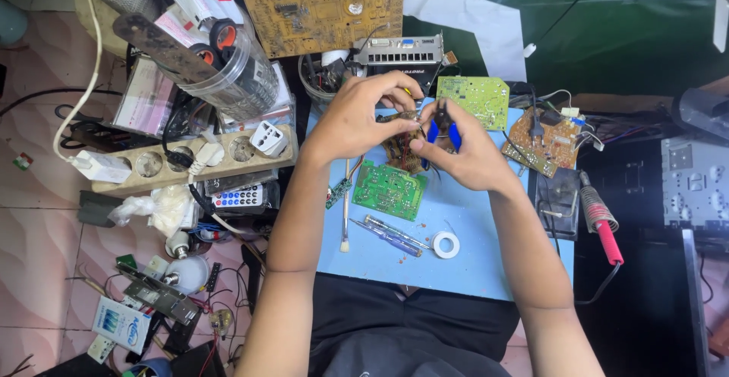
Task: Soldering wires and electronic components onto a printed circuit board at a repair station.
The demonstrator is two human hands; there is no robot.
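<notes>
Your clearest room is the bare blue surface (486, 259) near your right forearm. Toward your left, the green circuit board (389, 189), screwdrivers (391, 235) and tape roll (446, 244) block it; the soldering iron (601, 221) borders its right edge

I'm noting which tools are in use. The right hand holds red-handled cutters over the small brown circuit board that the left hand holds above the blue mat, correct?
Not quite: the cutters in the right hand have blue handles, not red, as the head view shows. The red handle belongs to the soldering iron lying at the right. The left hand does hold the small brown circuit board above the blue mat.
</notes>
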